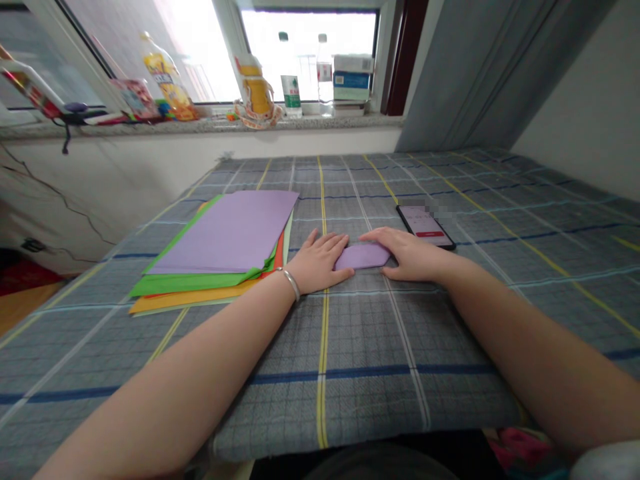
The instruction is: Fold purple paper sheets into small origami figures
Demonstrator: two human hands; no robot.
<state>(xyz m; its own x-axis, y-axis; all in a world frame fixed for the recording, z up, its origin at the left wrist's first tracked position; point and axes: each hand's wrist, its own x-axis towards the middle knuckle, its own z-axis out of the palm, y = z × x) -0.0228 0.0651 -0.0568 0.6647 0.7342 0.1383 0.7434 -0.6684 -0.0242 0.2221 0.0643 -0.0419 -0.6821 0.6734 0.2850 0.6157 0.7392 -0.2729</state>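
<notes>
A small folded piece of purple paper (364,256) lies flat on the checked cloth between my two hands. My left hand (321,260) rests over its left end, fingers spread flat and the thumb at the near edge. Around the right end curls my right hand (407,253), with its index finger along the far edge and its thumb by the near one. Both ends of the folded paper are partly hidden under the hands. Left of my left hand is a stack of coloured paper sheets (225,230), purple on top, with green, orange and red edges showing below.
A phone (425,227) with a lit screen lies just beyond my right hand. The grey checked cloth (365,333) covers the surface. On the windowsill (215,125) stand a juice bottle (167,77), a yellow cup (257,90), clear bottles and boxes (351,80).
</notes>
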